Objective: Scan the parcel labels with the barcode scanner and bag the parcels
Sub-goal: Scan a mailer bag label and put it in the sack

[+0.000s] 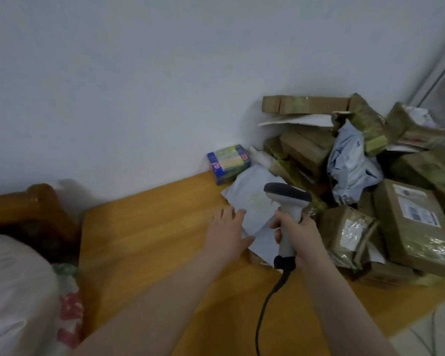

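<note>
Barcode scanner (pixel 289 199): grey, corded; right hand (pixel 297 236) curled round its handle, head over the white mailer parcel (pixel 252 201). Parcel: flat on the bench (pixel 152 240); left hand (pixel 226 228), fingers straight, rests on its near edge. Boxed parcels (pixel 409 214): heaped to the right.

Label on mailer (pixel 252 209) blurred, partly behind scanner (pixel 288 201); its cable (pixel 263 312) cut at bottom edge; white bag (pixel 13 291) cropped left, parcel pile (pixel 421 170) cropped right. Print on box label (pixel 416 209) unreadable.
</note>
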